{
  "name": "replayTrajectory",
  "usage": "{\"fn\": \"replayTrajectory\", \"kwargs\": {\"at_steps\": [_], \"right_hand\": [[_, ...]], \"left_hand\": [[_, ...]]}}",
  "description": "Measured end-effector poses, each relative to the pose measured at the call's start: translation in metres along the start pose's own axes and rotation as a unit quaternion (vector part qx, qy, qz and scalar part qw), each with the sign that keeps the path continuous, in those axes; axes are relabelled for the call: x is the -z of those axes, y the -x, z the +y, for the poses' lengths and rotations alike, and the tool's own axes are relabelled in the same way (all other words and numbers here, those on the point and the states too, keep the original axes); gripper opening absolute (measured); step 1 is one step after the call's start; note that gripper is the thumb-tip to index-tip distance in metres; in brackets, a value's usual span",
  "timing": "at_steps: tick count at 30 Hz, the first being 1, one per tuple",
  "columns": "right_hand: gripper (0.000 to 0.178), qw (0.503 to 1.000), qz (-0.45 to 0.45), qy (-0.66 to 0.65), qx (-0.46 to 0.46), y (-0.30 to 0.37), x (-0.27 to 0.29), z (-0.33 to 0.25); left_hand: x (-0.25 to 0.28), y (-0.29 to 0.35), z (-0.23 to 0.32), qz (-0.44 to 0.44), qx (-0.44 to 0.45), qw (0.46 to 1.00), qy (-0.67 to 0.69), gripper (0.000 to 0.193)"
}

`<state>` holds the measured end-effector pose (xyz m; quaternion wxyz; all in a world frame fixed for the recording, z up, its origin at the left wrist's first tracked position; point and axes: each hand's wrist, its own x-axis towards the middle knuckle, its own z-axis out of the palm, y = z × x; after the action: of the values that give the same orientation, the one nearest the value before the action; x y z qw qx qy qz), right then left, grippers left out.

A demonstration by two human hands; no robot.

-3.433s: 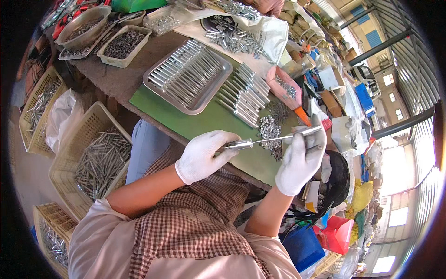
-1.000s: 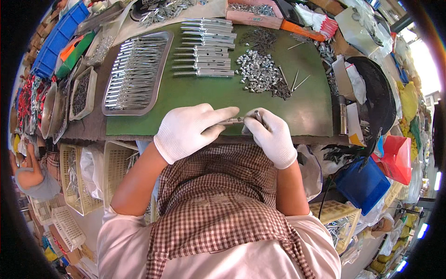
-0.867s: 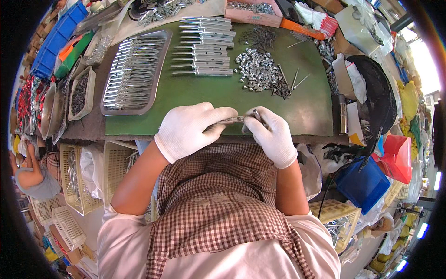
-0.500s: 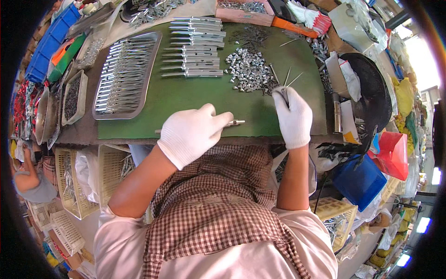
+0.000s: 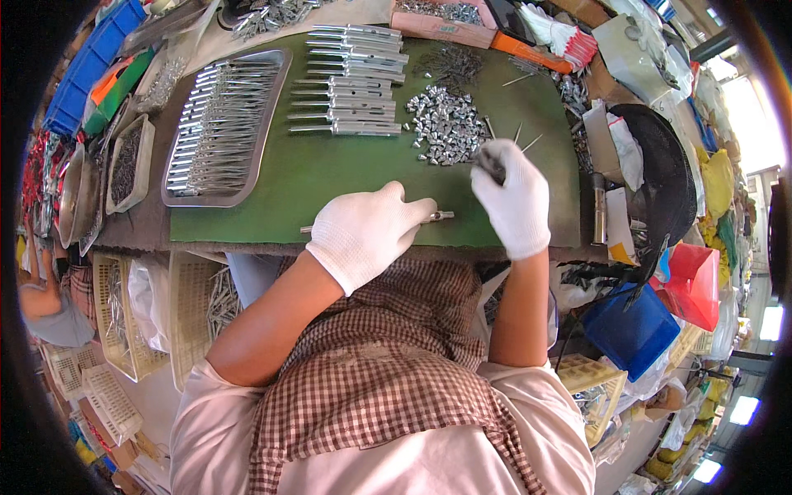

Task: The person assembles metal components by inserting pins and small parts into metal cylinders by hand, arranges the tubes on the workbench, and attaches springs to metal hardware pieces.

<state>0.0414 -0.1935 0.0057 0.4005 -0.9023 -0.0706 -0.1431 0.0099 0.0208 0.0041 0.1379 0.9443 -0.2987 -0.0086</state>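
My left hand (image 5: 371, 227), in a white knit glove, is closed round a thin silver metal tube (image 5: 443, 216), whose two ends stick out on either side just above the mat's near edge. To the right, my gloved right hand (image 5: 518, 202) has curled fingers with dark, stained tips. What those fingers hold, if anything, is hidden. It hovers at the lower right of a heap of small silver metal caps (image 5: 445, 120). A few thin metal pins (image 5: 532, 142) lie beside its fingertips. Farther back, several silver tubes with pointed rods (image 5: 359, 91) lie in a stacked row.
A metal tray (image 5: 202, 200) of slim pointed rods sits left on the green mat (image 5: 330, 177). Dark small pins (image 5: 450, 64) lie behind the caps. A pink box (image 5: 437, 29) stands at the back, a blue bin (image 5: 634, 330) at lower right.
My right hand has drawn back slightly from the pins and curled its fingers inward. My left hand, with the tube, has shifted to the right, closer to it.
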Motion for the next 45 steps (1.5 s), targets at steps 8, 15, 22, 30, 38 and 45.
{"fn": "replayTrajectory", "kwargs": {"at_steps": [8, 15, 22, 30, 38, 45], "right_hand": [[0.018, 0.995, -0.102, -0.02, -0.008, 0.038, -0.005, -0.007], [0.017, 0.995, -0.1, -0.009, 0.022, 0.038, -0.006, -0.01], [0.015, 0.993, -0.106, 0.04, 0.019, 0.037, -0.008, -0.017], [0.011, 0.986, 0.048, 0.159, 0.013, 0.01, 0.001, 0.016], [0.013, 0.971, 0.003, 0.236, 0.026, -0.009, -0.004, 0.029], [0.012, 0.996, -0.062, 0.049, 0.033, 0.028, 0.003, 0.0]], "left_hand": [[0.004, -0.004, 0.001, -0.012, 0.013, 1.0, 0.006, 0.025], [0.001, -0.001, 0.001, 0.0, 0.016, 1.0, 0.022, 0.025], [0.002, -0.003, 0.001, -0.017, 0.021, 0.999, 0.019, 0.024], [0.001, -0.002, -0.001, -0.007, 0.008, 1.0, 0.017, 0.021], [0.003, -0.004, 0.0, -0.023, 0.011, 1.0, 0.017, 0.021], [-0.001, -0.002, 0.0, -0.008, 0.016, 1.0, 0.024, 0.024]]}}
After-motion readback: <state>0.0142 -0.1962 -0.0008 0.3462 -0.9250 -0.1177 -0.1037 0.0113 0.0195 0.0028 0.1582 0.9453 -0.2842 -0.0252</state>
